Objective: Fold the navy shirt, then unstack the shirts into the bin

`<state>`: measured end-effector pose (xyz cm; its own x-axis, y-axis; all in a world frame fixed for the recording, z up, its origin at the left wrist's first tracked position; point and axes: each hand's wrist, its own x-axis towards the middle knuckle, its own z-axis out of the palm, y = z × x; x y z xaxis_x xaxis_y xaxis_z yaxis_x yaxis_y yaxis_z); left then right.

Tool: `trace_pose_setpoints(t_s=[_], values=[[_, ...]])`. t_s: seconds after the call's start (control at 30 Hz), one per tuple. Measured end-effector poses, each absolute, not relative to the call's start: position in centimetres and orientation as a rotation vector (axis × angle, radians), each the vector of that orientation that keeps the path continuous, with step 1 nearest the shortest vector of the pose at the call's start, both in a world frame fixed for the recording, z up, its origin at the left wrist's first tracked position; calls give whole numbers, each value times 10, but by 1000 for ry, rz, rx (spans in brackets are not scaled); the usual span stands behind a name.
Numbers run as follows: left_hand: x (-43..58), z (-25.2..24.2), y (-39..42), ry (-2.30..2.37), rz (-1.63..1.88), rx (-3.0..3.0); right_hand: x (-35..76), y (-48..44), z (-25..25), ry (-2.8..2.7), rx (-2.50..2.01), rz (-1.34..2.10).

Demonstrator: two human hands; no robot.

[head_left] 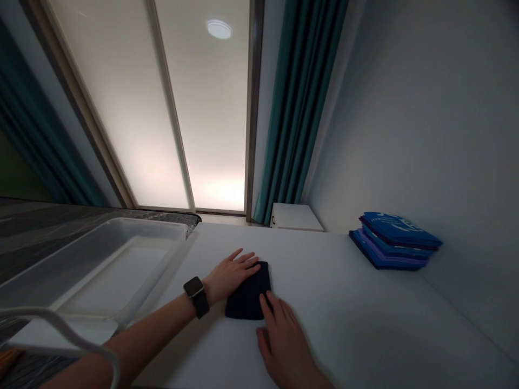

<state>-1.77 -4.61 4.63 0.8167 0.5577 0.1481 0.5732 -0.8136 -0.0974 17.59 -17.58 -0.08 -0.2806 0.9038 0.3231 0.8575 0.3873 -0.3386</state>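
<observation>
A dark, nearly black folded cloth (248,299) lies flat on the white table in front of me. My left hand (231,276), with a black watch (196,296) on its wrist, rests over the cloth's upper left part, fingers spread and stretched out. At the cloth's lower right edge is my right hand (283,340). Its fingertips touch the cloth, and its thumb is held apart from the fingers. Neither hand grips anything.
On the right, against the wall, sits a stack of folded blue and purple cloths (395,240). A translucent plastic bin (150,227) stands at the left. A pale curved cable (60,324) crosses the lower left. Behind the white table (324,281) is a small white cabinet (295,216).
</observation>
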Motion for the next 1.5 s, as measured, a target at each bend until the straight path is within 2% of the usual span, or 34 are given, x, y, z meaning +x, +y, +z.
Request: trace_pose_setpoints(t_s=[0.1, 0.2, 0.33, 0.47, 0.67, 0.77, 0.9, 1.07, 1.17, 1.27, 1.5], values=[[-3, 42, -65, -1156, -264, -2896, 177, -181, -4, -2122, -1380, 380], [3, 36, -83, -1321, -358, -2912, 191, -160, -9, -1783, -1348, 640], [-3, 34, -92, -1281, -392, -2971, 204, -114, -28, -1346, -1425, 703], [-10, 35, -91, -1235, -372, -3012, 183, -86, -43, -1311, -1406, 725], [-9, 36, -90, -1173, -384, -3046, 162, -89, -24, -1227, -1367, 846], [-16, 37, -92, -1249, -603, -3010, 178, -100, -11, -1345, -1352, 780], [-40, 41, -101, -1690, -951, -2867, 198, -118, 5, -1533, -1404, 886], [-68, 48, -122, -1764, -721, -3125, 189, -128, 16, -1620, -1409, 1055], [-72, 44, -128, -1720, -646, -3131, 177, -123, 15, -1631, -1437, 1026], [-72, 30, -127, -1712, -630, -3073, 170, -119, 12, -1585, -1428, 1053], [-62, 14, -133, -1810, -693, -2879, 164, -121, 19, -1339, -1362, 1385]])
